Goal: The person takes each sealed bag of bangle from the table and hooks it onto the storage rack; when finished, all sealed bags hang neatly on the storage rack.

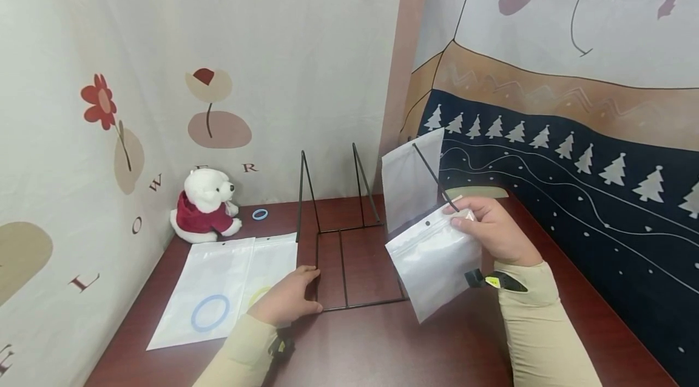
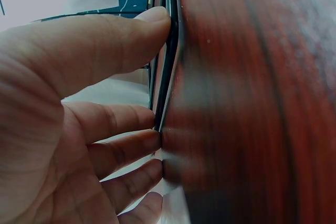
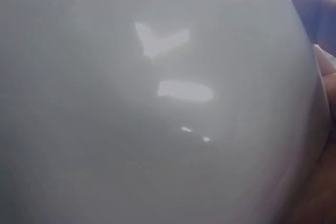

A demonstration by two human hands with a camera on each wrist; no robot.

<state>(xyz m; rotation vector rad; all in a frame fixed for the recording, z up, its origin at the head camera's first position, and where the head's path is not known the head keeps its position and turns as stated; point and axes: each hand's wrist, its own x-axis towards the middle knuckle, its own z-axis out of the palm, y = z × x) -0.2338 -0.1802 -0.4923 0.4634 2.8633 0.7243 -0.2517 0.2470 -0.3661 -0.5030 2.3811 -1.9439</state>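
My right hand (image 1: pixel 499 232) pinches a white zip bag (image 1: pixel 437 272) by its upper corner, thumb in front. The bag hangs tilted at the free end of a slanted black rod (image 1: pixel 430 171). Behind it, another white bag (image 1: pixel 412 193) hangs on that rod. The rod belongs to a black wire rack (image 1: pixel 364 305) standing on the table. At the rack's front left corner, my left hand (image 1: pixel 289 296) touches the base; in the left wrist view its thumb and fingertips meet the black wire (image 2: pixel 169 51) from one side. The held bag (image 3: pixel 157 156) fills the right wrist view.
Left of the rack, two overlapping white bags (image 1: pixel 218 272) lie flat, one with a blue ring (image 1: pixel 193 314) showing, the other with a yellow ring (image 1: pixel 256 295) partly behind my hand. A white toy bear (image 1: pixel 204 214) in red sits behind them, beside a small blue ring (image 1: pixel 254 215).
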